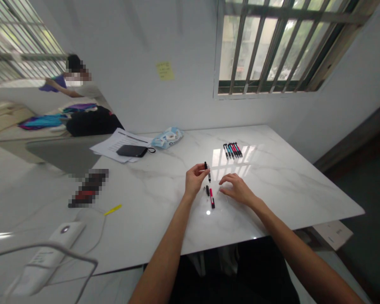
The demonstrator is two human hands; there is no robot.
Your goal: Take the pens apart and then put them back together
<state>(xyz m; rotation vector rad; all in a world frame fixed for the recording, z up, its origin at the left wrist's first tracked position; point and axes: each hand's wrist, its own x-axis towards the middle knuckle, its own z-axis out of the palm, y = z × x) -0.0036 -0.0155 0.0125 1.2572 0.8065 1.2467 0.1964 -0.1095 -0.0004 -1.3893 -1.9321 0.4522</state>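
Note:
Between thumb and fingertips, my left hand [195, 180] pinches a pen [209, 176] with a black top and dark tip, held nearly upright above the marble-patterned table. My right hand [236, 189] is just to the right, its fingers curved and apart with nothing visible in them. Below and between the hands lie a short black pen part [207, 191] and a pink-and-black pen piece [212, 198]. Tiny bits beside the black part are too small to make out. Farther back, several pens [232, 150] with black, teal and pink-red barrels lie side by side in a row.
Papers [109, 145] with a black pouch [131, 150] and a blue-white soft packet [167, 138] lie at the table's back left. A white power strip [50, 257], a cable and a yellow strip [113, 210] are at left. Another person [82, 86] handles purple cloth beyond.

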